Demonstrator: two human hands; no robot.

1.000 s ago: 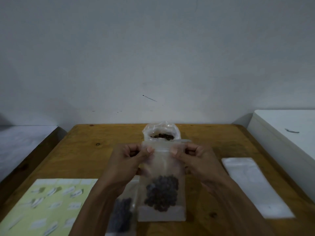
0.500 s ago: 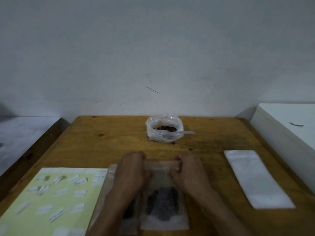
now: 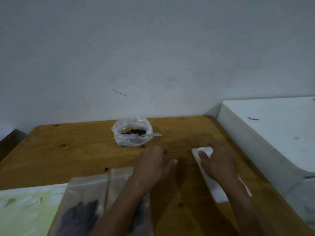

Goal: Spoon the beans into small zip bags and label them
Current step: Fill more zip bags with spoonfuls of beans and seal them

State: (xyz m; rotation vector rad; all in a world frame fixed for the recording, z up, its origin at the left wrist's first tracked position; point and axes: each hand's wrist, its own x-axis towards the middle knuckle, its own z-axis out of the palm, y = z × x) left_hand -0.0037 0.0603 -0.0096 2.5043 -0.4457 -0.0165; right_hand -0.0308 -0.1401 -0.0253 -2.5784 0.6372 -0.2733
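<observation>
A wooden table (image 3: 68, 160) is seen from above. At its far middle, an open plastic bag of beans (image 3: 132, 133) stands with a spoon handle (image 3: 156, 134) jutting right. Two filled zip bags (image 3: 95, 198) lie near left, overlapping a yellow label sheet (image 3: 22, 210). The right hand (image 3: 219, 160) is laid on a stack of empty zip bags (image 3: 203, 153), fingers spread flat, nothing pinched. The left hand (image 3: 153, 164) hovers mid-table, fingers loosely relaxed. Several thin bags could be dragged together, since they likely cling. The unlabelled filled bags could be mixed up.
</observation>
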